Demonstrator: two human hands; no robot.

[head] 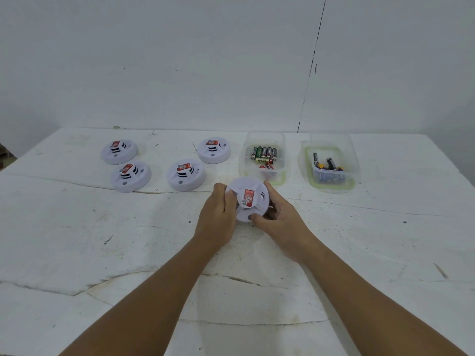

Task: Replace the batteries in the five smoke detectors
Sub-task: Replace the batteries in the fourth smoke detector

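A white round smoke detector (248, 199) with a red label is tilted up between both hands, just above the table. My left hand (218, 214) grips its left edge, fingers curled over the rim. My right hand (280, 219) grips its right and lower edge, thumb on the front. Several more white detectors with red labels lie flat at the back left: one (119, 151), another (130, 176), a third (185, 174), and one further right (213, 150). A clear tub (262, 173) holds green and black batteries (263, 154). A second clear tub (331, 182) holds black, blue and yellow batteries (327, 165).
The white table (102, 240) is cracked and scuffed, and a white wall (180, 60) rises behind it. Both tubs stand at the back right, the nearer one just beyond the held detector.
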